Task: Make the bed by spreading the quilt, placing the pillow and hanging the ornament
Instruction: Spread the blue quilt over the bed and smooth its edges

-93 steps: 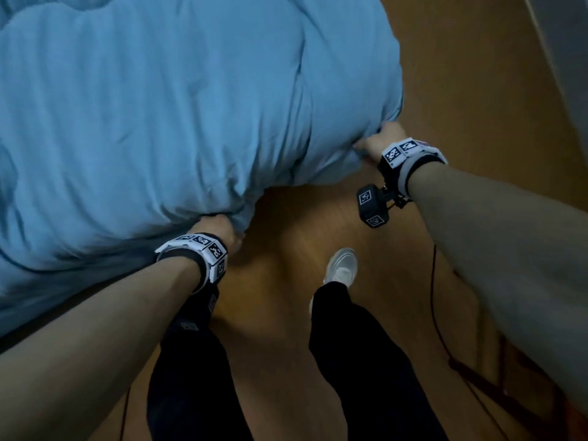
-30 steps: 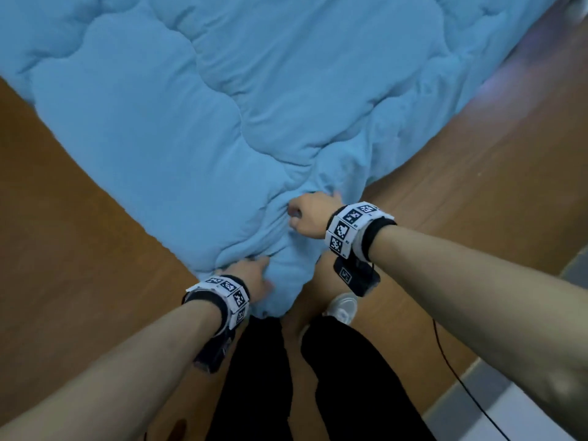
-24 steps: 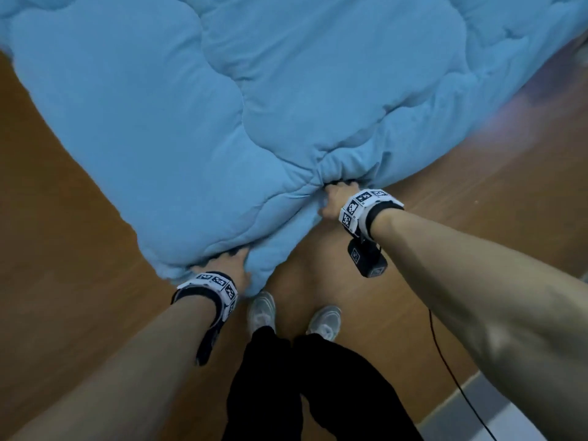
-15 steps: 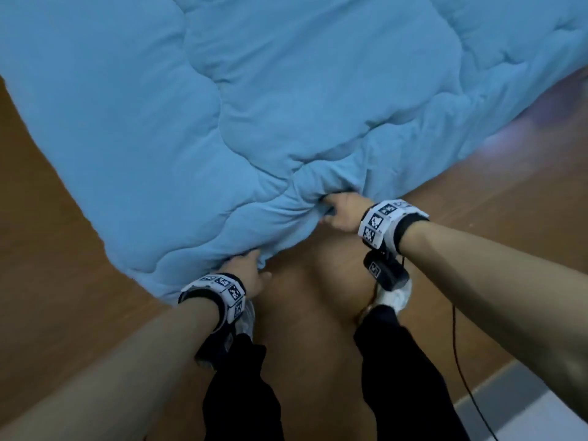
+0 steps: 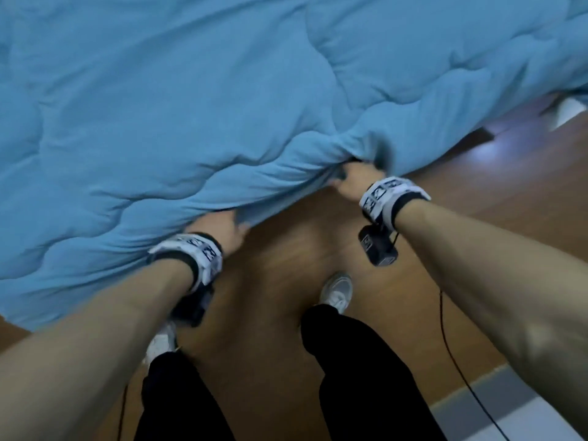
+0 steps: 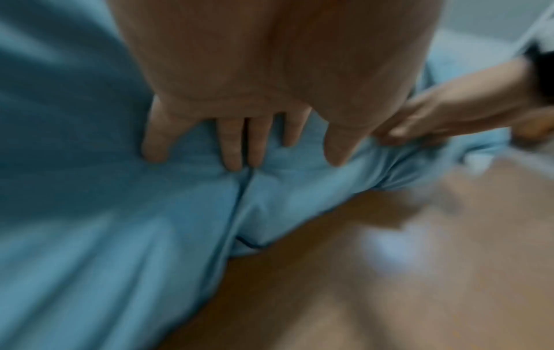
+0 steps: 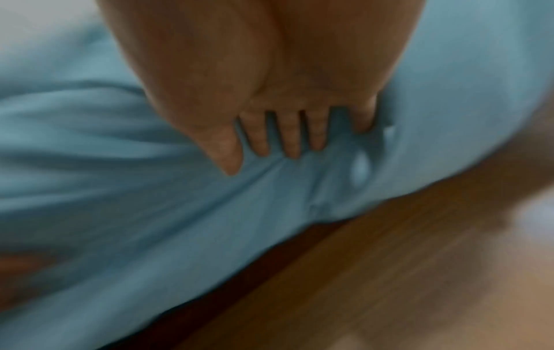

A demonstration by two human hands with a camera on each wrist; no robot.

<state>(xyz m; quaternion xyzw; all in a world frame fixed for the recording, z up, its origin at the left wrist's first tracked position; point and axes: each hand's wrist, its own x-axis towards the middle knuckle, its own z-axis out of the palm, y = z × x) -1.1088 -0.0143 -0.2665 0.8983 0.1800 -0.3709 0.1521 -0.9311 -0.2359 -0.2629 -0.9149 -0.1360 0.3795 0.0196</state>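
The light blue quilt (image 5: 191, 106) fills the upper part of the head view, and its near edge hangs over the wooden floor. My left hand (image 5: 219, 222) grips that edge at lower centre, with folds fanning out from it. In the left wrist view its fingers (image 6: 239, 146) dig into the quilt (image 6: 90, 213) beside a seam. Further right, my right hand (image 5: 350, 179) clutches a bunched part of the same edge. Its fingers (image 7: 288, 142) sink into the gathered quilt (image 7: 120, 177). Neither pillow nor ornament is in view.
Wooden floor (image 5: 286, 265) lies under the quilt's edge. My legs in black trousers and white shoes (image 5: 337, 291) stand on it. A thin black cable (image 5: 445, 329) trails at the right. A pale floor strip (image 5: 509, 418) is at lower right, and a white object (image 5: 569, 111) is at the right edge.
Both hands have kept hold of the quilt's edge and have moved apart along it. The quilt now covers more of the view, and my feet have stepped apart.
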